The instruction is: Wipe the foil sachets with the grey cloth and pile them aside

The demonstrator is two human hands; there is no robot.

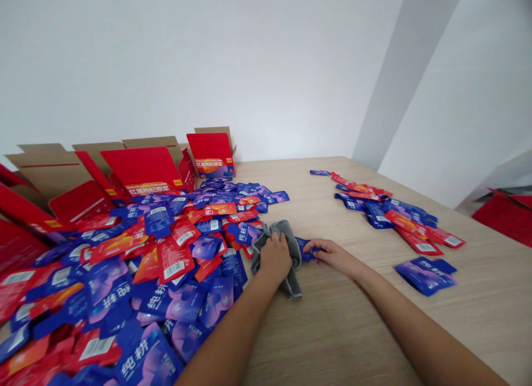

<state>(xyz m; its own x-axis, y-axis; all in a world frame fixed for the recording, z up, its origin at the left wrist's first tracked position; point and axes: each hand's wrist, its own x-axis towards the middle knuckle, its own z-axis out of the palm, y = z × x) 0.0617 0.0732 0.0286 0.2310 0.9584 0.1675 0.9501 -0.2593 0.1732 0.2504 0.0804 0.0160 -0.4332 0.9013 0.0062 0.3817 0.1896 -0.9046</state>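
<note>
My left hand (275, 258) is closed on a grey cloth (293, 275), bunched up on the table just right of a big pile of sachets. In my right hand (330, 254) is one end of a blue sachet (306, 248), pinched between the fingers. The sachet's other end runs under or against the cloth, where I cannot see it. The sachet pile (178, 253) mixes blue and red packets and reaches close to my left hand and forearm.
Open red cartons (145, 167) stand along the wall behind the pile. At the right of the wooden table (341, 330) lies a smaller group of red and blue sachets (401, 217). Nearer me are blue sachets (426, 275). A red object (505, 214) sits beyond the right edge.
</note>
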